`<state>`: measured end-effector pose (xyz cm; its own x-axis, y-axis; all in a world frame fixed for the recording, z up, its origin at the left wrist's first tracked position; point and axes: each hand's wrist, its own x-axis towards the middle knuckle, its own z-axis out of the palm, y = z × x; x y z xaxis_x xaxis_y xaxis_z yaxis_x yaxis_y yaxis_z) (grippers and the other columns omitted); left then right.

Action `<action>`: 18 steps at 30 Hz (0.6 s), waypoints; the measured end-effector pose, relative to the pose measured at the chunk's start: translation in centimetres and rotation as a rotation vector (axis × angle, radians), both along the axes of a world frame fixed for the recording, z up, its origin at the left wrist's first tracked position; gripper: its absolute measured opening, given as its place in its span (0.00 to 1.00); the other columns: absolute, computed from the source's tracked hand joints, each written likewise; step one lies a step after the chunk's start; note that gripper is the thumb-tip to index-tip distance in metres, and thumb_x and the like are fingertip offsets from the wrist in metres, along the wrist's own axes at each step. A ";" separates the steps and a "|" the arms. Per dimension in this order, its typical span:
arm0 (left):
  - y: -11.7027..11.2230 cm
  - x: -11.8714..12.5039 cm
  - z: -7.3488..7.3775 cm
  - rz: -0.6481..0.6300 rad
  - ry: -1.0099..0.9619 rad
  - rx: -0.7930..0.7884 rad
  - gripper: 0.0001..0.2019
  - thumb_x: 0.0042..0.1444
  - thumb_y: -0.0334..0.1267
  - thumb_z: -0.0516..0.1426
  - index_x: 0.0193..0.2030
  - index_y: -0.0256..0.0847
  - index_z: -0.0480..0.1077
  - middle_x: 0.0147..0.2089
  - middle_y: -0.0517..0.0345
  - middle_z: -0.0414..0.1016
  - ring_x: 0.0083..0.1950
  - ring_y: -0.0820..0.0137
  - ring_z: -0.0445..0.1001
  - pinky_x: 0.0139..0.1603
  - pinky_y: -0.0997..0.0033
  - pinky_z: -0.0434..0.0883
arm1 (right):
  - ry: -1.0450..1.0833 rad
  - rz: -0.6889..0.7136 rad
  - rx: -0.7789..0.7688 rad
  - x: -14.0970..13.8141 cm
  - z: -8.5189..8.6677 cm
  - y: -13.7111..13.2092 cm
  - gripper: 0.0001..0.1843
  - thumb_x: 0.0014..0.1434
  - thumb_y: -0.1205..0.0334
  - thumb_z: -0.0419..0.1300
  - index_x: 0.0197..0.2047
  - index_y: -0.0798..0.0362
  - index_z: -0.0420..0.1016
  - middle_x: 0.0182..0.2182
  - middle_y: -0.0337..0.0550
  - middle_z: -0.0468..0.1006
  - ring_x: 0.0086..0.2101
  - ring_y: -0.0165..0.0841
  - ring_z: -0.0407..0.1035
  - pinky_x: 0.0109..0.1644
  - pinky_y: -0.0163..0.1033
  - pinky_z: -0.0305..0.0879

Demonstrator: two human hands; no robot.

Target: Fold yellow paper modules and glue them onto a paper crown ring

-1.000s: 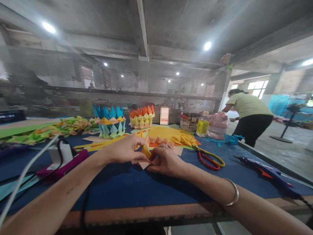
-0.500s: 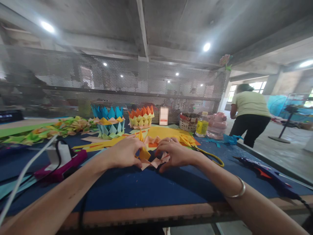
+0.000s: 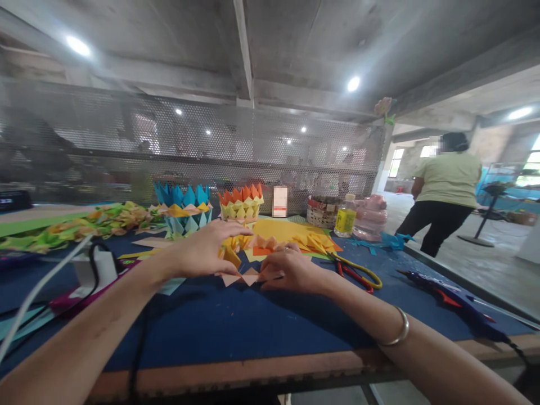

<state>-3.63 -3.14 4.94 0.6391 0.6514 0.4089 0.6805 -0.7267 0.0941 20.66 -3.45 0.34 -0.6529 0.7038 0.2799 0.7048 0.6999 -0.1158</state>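
Observation:
A chain of folded pale-peach paper (image 3: 250, 277) runs in a zigzag low over the blue table top. My right hand (image 3: 291, 271) is closed on its right end, fingertips pinched and partly hiding it. My left hand (image 3: 202, 250) is arched at the chain's left end, thumb and fingers spread apart. In the gap under its fingers sits folded yellow paper (image 3: 233, 254); whether the fingertips touch it I cannot tell. Just behind my hands lie yellow paper sheets (image 3: 280, 229). Scissors (image 3: 358, 273) with yellow and red handles rest right of my right hand.
Paper crowns stand behind, one blue (image 3: 183, 197), one orange and yellow (image 3: 240, 202). At right are a yellow-labelled bottle (image 3: 345, 216), a pink jug (image 3: 370, 218) and a glue gun (image 3: 451, 298). A magenta power strip (image 3: 63, 302) with cables lies left. A person (image 3: 447, 180) stands beyond.
My left hand has opened its fingers and lifted them off the yellow paper. My right hand has shifted slightly left with the peach chain. The person behind has straightened up.

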 end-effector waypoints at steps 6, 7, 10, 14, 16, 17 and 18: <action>-1.2 0.7 0.6 -0.311 -0.380 0.046 0.09 0.61 0.38 0.55 0.37 0.46 0.77 0.43 0.58 0.79 0.48 0.67 0.74 0.53 0.64 0.68 | 0.149 -0.009 0.020 0.2 1.2 -0.1 0.23 0.59 0.45 0.61 0.52 0.49 0.74 0.44 0.43 0.79 0.45 0.38 0.70 0.52 0.43 0.56; -1.2 1.1 0.3 -0.311 -0.379 0.085 0.09 0.61 0.37 0.55 0.33 0.46 0.77 0.39 0.58 0.79 0.44 0.67 0.74 0.51 0.63 0.68 | 0.199 -0.061 0.067 0.6 1.7 0.2 0.19 0.63 0.48 0.57 0.51 0.49 0.74 0.45 0.43 0.79 0.46 0.36 0.70 0.52 0.41 0.57; -1.2 2.1 -0.6 -0.263 -0.349 0.164 0.09 0.59 0.38 0.57 0.29 0.45 0.77 0.32 0.59 0.77 0.39 0.67 0.72 0.50 0.61 0.67 | 0.285 -0.298 0.219 2.2 2.9 1.7 0.15 0.68 0.58 0.49 0.47 0.52 0.75 0.45 0.43 0.79 0.45 0.33 0.71 0.50 0.38 0.59; -1.4 2.9 -1.1 -0.250 -0.304 0.218 0.12 0.58 0.35 0.56 0.24 0.41 0.72 0.28 0.60 0.73 0.34 0.69 0.70 0.51 0.59 0.64 | 0.247 -0.523 0.265 5.2 3.5 3.8 0.14 0.65 0.64 0.50 0.45 0.54 0.77 0.43 0.48 0.80 0.45 0.39 0.71 0.48 0.41 0.60; -1.6 3.1 -1.2 -0.246 -0.287 0.242 0.12 0.58 0.34 0.55 0.23 0.41 0.69 0.27 0.61 0.72 0.33 0.71 0.69 0.53 0.58 0.63 | 0.186 -0.607 0.252 6.3 3.3 4.4 0.14 0.63 0.64 0.52 0.42 0.53 0.79 0.42 0.48 0.81 0.46 0.42 0.70 0.48 0.43 0.59; -1.7 3.1 -1.2 -0.246 -0.284 0.251 0.12 0.58 0.33 0.55 0.23 0.41 0.68 0.27 0.61 0.72 0.32 0.71 0.69 0.54 0.58 0.62 | 0.150 -0.641 0.240 6.7 3.1 4.6 0.13 0.61 0.65 0.53 0.41 0.52 0.80 0.42 0.48 0.81 0.46 0.43 0.70 0.48 0.44 0.59; -1.7 3.2 -1.3 -0.248 -0.285 0.258 0.12 0.58 0.33 0.54 0.23 0.41 0.67 0.27 0.62 0.71 0.32 0.71 0.69 0.55 0.58 0.62 | 0.112 -0.670 0.227 7.0 3.0 4.7 0.13 0.60 0.65 0.54 0.40 0.51 0.81 0.41 0.48 0.81 0.47 0.44 0.70 0.48 0.44 0.59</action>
<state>-0.42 -4.89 3.67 0.6017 0.3466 0.7196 0.4560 -0.8887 0.0468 27.69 1.25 3.29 -0.0600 0.8596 0.5074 0.9839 0.1366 -0.1151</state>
